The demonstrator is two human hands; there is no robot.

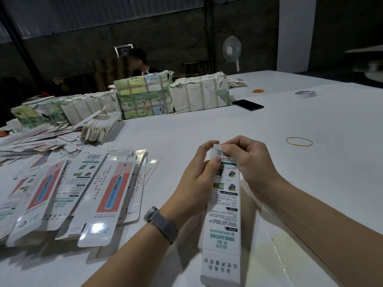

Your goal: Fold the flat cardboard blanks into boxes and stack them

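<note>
A long, narrow white box point(222, 220) with green print and a barcode stands lengthwise in front of me, its near flap open toward me. My left hand point(199, 172) grips its far end from the left, thumb on the printed face. My right hand point(246, 160) pinches the same far end from the right, fingers curled over the barcode. Flat printed blanks point(83, 193) with red and blue toothbrush pictures lie fanned out on the white table point(310, 183) to my left.
Paper-wrapped bundles point(199, 94) and a loose heap of blanks point(41, 135) line the table's far left. A black phone point(248, 104), a tape roll point(305, 94) and rubber bands point(299, 141) lie to the right. A person sits behind the bundles; a fan point(232, 49) stands beyond.
</note>
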